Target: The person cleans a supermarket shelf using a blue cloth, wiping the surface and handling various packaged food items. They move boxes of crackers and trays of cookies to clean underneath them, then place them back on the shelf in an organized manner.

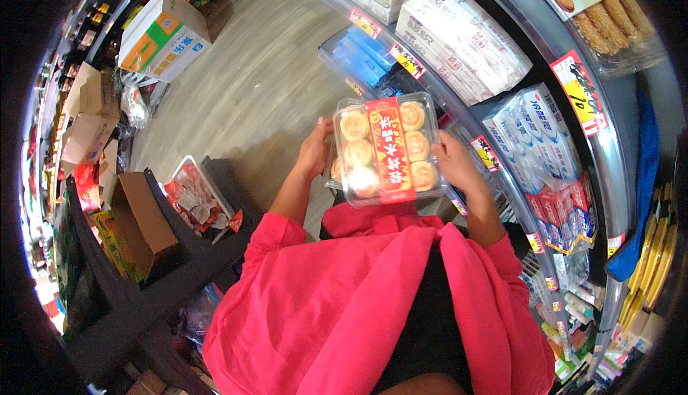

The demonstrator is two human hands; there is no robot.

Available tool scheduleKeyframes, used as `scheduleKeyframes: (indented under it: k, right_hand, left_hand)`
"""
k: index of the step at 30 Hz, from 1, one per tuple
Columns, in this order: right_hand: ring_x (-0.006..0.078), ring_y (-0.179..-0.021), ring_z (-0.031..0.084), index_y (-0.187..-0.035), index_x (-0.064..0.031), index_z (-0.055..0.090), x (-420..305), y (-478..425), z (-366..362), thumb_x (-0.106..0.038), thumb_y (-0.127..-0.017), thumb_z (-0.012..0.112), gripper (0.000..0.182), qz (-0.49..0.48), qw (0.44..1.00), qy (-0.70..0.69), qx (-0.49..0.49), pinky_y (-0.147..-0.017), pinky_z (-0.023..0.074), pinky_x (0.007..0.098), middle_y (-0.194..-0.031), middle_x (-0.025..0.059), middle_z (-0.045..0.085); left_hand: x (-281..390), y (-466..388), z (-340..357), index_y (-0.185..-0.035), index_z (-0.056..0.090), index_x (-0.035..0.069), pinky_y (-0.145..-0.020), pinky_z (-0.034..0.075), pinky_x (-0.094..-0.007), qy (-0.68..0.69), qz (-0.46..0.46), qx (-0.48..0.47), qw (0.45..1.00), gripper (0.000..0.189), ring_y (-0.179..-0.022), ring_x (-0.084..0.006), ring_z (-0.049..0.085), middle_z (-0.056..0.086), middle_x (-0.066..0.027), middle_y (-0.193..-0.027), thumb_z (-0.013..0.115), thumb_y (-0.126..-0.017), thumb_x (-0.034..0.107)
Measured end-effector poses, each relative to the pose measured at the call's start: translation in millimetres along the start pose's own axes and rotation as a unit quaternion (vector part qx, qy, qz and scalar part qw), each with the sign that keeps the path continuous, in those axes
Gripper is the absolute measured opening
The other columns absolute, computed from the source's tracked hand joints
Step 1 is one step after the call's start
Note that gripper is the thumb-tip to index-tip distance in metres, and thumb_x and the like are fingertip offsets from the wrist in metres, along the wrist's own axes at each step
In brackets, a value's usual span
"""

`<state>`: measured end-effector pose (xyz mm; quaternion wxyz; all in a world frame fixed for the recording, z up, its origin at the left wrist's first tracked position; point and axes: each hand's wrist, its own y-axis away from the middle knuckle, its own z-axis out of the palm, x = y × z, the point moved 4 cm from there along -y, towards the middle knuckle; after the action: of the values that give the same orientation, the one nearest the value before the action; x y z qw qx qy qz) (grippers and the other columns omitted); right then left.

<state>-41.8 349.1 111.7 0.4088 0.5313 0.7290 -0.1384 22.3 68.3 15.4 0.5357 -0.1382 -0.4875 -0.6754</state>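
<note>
A clear plastic clamshell box of round golden pastries (358, 151) is held level in front of my chest. A red paper band (388, 148) with writing wraps across its middle. My left hand (316, 148) grips the box's left side, its fingers partly hidden by the box. On the opposite side, my right hand (456, 159) holds the edge with the thumb near the rim. Part of what looks like a second pastry box (334, 170) shows below the first at the lower left.
Shelves with price tags (579, 94) curve along the right, carrying boxed toothpaste (532, 134), white cartons (462, 38) and packaged pastry sticks (613, 21). Blue packs (361, 56) sit lower. On the left are an open cardboard box (142, 223), a white carton (164, 35) and a white basket (199, 196).
</note>
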Motion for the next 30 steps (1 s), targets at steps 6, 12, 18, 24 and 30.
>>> scheduleKeyframes:
  k: [6, 12, 18, 24, 30]
  right_hand:
    - [0.0373, -0.096, 0.056, -0.113, -0.0031, 0.054, -71.4, -28.6, -58.4, -0.01, -0.083, 0.054, 0.031, -0.165, 0.977, 0.113, -0.074, -0.083, 0.045, 0.0404, -0.104, 0.02, 0.059]
    - [0.0338, -0.097, 0.055, -0.11, -0.0066, 0.058, -130.3, -37.7, -74.5, -0.011, -0.08, 0.055, 0.03, -0.288, 0.907, 0.273, -0.139, -0.085, 0.0428, 0.04, -0.102, 0.017, 0.06]
    - [0.0305, -0.096, 0.056, -0.104, -0.0085, 0.061, -163.8, -43.2, -38.4, -0.005, -0.074, 0.058, 0.03, -0.297, 0.828, 0.384, -0.281, -0.083, 0.0434, 0.04, -0.097, 0.0145, 0.062]
    - [0.0299, -0.088, 0.061, -0.088, -0.0107, 0.067, -182.5, -52.8, 68.1, -0.008, -0.071, 0.058, 0.02, -0.315, 0.756, 0.456, -0.349, -0.075, 0.0471, 0.0414, -0.09, 0.0154, 0.064]
    - [0.0297, -0.09, 0.061, -0.088, -0.0066, 0.066, -159.8, -83.8, 139.9, -0.007, -0.071, 0.057, 0.019, -0.382, 0.744, 0.411, -0.362, -0.084, 0.0433, 0.0438, -0.09, 0.0148, 0.065]
  left_hand:
    - [7.1, 2.3, 1.8, -0.14, 0.021, 0.006, -0.091, 0.044, -0.035, -0.055, 0.04, -0.025, 0.997, 0.059, -0.112, -0.0236, 0.049, 0.043, -0.0157, -0.129, 0.05, -0.088, 0.003]
    - [8.4, 8.9, 20.0, -0.141, 0.021, 0.009, -0.083, 0.047, -0.0315, -0.041, 0.024, -0.115, 0.992, 0.063, -0.104, -0.0186, 0.054, 0.047, -0.0114, -0.126, 0.052, -0.087, 0.001]
    - [14.9, 15.1, 21.9, -0.142, 0.02, 0.01, -0.084, 0.047, -0.03, -0.046, -0.016, -0.101, 0.994, 0.063, -0.105, -0.0172, 0.053, 0.045, -0.0096, -0.128, 0.051, -0.088, 0.002]
    - [1.8, -1.1, 12.5, -0.139, 0.027, 0.008, -0.088, 0.047, -0.0334, -0.029, 0.04, -0.129, 0.99, 0.054, -0.107, -0.0194, 0.053, 0.049, -0.0105, -0.125, 0.048, -0.089, 0.003]
    - [16.1, 17.2, 22.7, -0.136, 0.031, 0.007, -0.092, 0.044, -0.0378, 0.005, -0.057, -0.112, 0.992, 0.048, -0.11, -0.0231, 0.051, 0.049, -0.0111, -0.125, 0.042, -0.094, 0.025]
